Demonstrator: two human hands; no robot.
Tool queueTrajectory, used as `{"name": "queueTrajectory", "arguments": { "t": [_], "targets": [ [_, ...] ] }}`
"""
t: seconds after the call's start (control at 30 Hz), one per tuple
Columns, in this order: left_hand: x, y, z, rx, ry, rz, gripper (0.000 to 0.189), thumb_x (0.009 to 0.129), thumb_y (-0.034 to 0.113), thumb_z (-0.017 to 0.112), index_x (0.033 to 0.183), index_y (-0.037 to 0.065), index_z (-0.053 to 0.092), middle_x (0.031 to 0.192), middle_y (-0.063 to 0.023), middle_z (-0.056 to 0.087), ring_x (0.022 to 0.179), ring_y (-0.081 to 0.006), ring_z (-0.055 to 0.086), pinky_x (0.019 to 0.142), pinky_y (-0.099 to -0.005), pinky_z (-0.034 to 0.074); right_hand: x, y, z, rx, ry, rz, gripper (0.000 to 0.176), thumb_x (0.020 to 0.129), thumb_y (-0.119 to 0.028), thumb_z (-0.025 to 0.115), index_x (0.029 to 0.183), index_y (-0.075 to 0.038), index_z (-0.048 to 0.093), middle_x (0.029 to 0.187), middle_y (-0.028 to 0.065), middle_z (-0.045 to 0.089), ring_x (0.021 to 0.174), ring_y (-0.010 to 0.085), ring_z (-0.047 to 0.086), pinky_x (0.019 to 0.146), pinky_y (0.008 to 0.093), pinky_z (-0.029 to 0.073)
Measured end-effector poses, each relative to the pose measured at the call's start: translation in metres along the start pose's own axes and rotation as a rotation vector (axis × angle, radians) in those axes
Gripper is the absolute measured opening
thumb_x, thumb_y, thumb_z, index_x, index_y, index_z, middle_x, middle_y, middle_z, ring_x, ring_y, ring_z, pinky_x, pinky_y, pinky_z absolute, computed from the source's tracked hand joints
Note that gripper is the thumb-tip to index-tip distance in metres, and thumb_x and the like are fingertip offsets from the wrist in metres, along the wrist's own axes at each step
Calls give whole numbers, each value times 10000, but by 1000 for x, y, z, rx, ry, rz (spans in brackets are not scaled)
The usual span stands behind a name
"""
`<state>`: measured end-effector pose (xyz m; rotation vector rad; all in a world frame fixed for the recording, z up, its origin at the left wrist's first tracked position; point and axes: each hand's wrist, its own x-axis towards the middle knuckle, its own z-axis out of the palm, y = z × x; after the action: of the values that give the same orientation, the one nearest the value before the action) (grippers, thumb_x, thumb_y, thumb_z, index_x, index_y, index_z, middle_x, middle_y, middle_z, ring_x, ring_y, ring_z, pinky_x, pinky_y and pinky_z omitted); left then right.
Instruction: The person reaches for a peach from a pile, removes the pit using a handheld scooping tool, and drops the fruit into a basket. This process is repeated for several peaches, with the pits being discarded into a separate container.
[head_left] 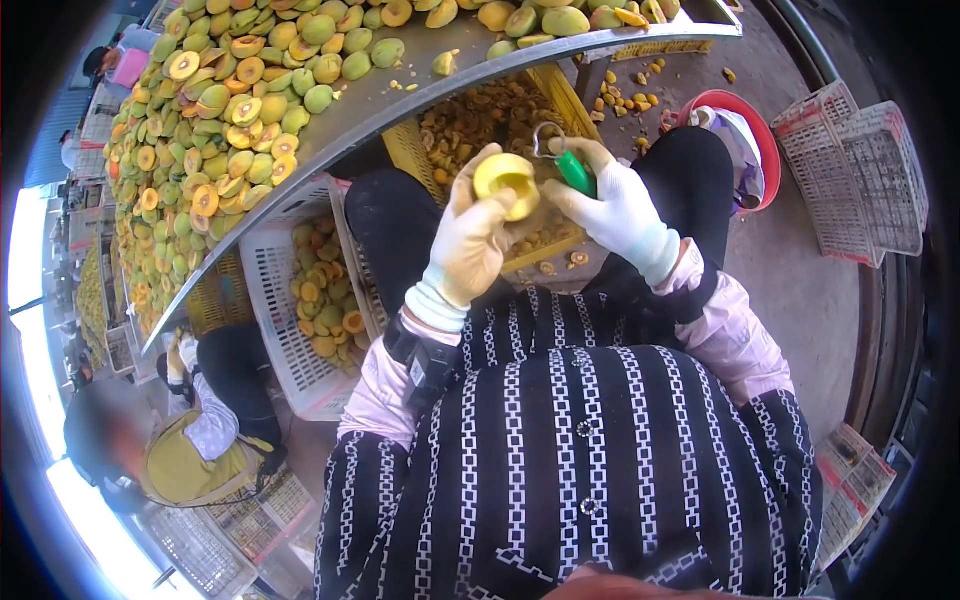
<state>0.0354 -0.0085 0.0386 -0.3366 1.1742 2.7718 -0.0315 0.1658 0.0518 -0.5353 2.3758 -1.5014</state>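
Note:
My left hand, in a white glove stained yellow, holds a halved yellow fruit with its hollowed cut side showing and the thumb at the hollow. My right hand, also gloved, grips a tool with a green handle and a curved metal loop at its end. The loop is close to the right of the fruit. Below both hands is a yellow crate of brownish fruit scraps.
A metal table heaped with halved fruit spans the upper left. A white crate of fruit stands left of my legs. A red basin and stacked crates are at right. A co-worker sits at lower left.

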Motion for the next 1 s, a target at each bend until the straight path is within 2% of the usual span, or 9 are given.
{"name": "queueTrajectory", "arguments": {
  "t": [0.07, 0.17, 0.37, 0.47, 0.5, 0.57, 0.63, 0.73, 1.0],
  "targets": [
    [0, 0, 1, 84, -23, -56, 571, 913, 48, 527, 1413, 82, 255, 1239, -158, 508, 1102, -271, 568, 941, -471, 502, 7, -1, 1, 37, 4, -139, 423, 820, -303, 657, 1137, -40, 561, 821, 169, 665, 758, 298, 668, 701, 362, 509],
    [-1, 8, 5, 322, -70, -126, 630, 889, 78, 610, 1410, 60, 256, 1243, -127, 509, 995, -196, 606, 849, -382, 544, 23, -2, -7, 50, -300, 111, 349, 809, -265, 669, 1017, 5, 592, 751, 122, 644, 662, 196, 649, 605, 315, 493],
    [3, -1, 5, 279, 80, 288, 571, 851, 36, 661, 1342, 37, 370, 1174, -76, 555, 997, -134, 569, 948, -272, 456, 13, -9, 19, 733, -323, 316, 270, 872, -247, 610, 956, -3, 531, 643, 33, 555, 442, 113, 521, 409, 240, 434],
    [1, 3, -6, 286, 196, 213, 440, 873, 61, 619, 1282, 42, 456, 1105, -51, 578, 926, -112, 582, 806, -236, 513, 3, -21, 17, 556, -289, 344, 311, 884, -281, 605, 1013, -9, 530, 662, 18, 555, 491, 102, 521, 447, 229, 429],
    [-2, 3, -3, 400, 240, 220, 330, 919, 116, 533, 1236, 28, 497, 1028, -89, 647, 803, -104, 622, 574, -176, 490, 2, -16, 14, 482, -268, 308, 329, 886, -289, 603, 1055, -17, 530, 665, 12, 554, 501, 100, 522, 461, 231, 429],
    [-6, 8, -3, 461, 272, 164, 326, 896, 97, 539, 1212, 22, 512, 989, -93, 656, 737, -104, 622, 532, -172, 475, -1, -1, 6, 320, -196, 243, 375, 894, -301, 592, 1177, -64, 525, 665, 3, 554, 531, 88, 523, 490, 249, 436],
    [-6, 6, -2, 506, 323, 133, 308, 837, 72, 554, 1138, 6, 548, 901, -100, 669, 565, -109, 598, 422, -171, 426, -6, 9, 4, 3, -103, -21, 384, 885, -278, 588, 1216, -94, 521, 720, 115, 628, 617, 237, 628, 572, 341, 495],
    [-4, 4, -1, 571, 324, 130, 298, 824, 65, 562, 1114, -1, 553, 906, -104, 667, 570, -105, 598, 408, -176, 414, -13, 5, 6, -141, -80, -192, 376, 875, -262, 596, 1212, -109, 527, 811, 199, 649, 766, 366, 646, 666, 412, 516],
    [-14, 16, -2, 621, 289, -25, 278, 813, 73, 552, 1081, -3, 562, 894, -116, 670, 484, -104, 540, 379, -184, 376, 1, 10, 11, -501, 41, -176, 314, 866, -259, 608, 1140, -108, 577, 771, 164, 660, 714, 338, 656, 627, 416, 523]
  ]
}}
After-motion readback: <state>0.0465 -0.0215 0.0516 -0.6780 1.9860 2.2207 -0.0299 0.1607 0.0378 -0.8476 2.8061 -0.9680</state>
